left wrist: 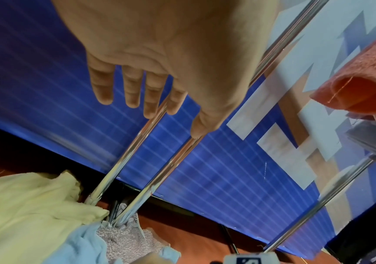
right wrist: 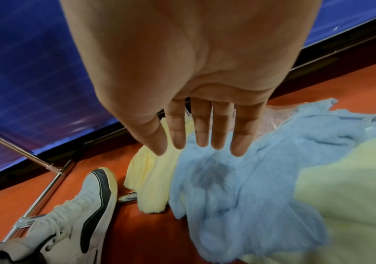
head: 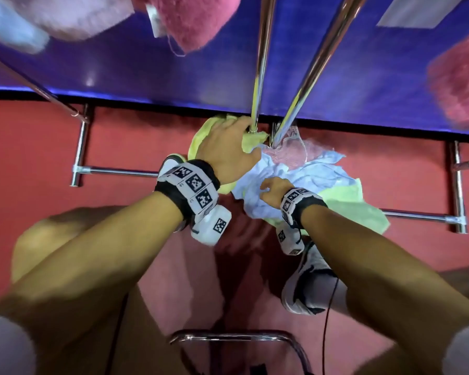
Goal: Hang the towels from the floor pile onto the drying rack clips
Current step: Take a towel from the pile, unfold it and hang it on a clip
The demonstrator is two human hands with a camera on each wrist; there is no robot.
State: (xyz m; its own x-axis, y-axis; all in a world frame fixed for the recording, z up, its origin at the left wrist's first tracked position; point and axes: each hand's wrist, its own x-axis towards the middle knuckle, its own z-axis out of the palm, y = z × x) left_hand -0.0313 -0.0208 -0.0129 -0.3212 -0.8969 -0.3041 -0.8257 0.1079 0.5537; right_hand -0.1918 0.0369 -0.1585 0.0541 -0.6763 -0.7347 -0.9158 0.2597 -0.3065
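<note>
The floor pile holds a yellow towel [head: 201, 139], a light blue towel [head: 303, 180], a pink towel [head: 290, 155] and a pale green towel [head: 358, 207]. It lies round the feet of two chrome rack poles [head: 263, 63]. My left hand [head: 228, 147] hovers over the yellow towel [left wrist: 24, 210] beside the poles [left wrist: 132, 153]; its fingers [left wrist: 135, 89] are straight and hold nothing. My right hand [head: 274, 190] is spread just above the blue towel [right wrist: 238, 187], its fingers [right wrist: 202, 132] straight, gripping nothing.
Pink towels [head: 195, 20] [head: 460, 82] and a pale one [head: 73, 14] hang overhead. Chrome base bars [head: 79, 147] [head: 456, 185] lie on the red floor. A blue panel [head: 146, 63] stands behind. My sneakers [head: 306, 282] [right wrist: 80, 205] flank the pile. A metal frame [head: 228, 335] is under me.
</note>
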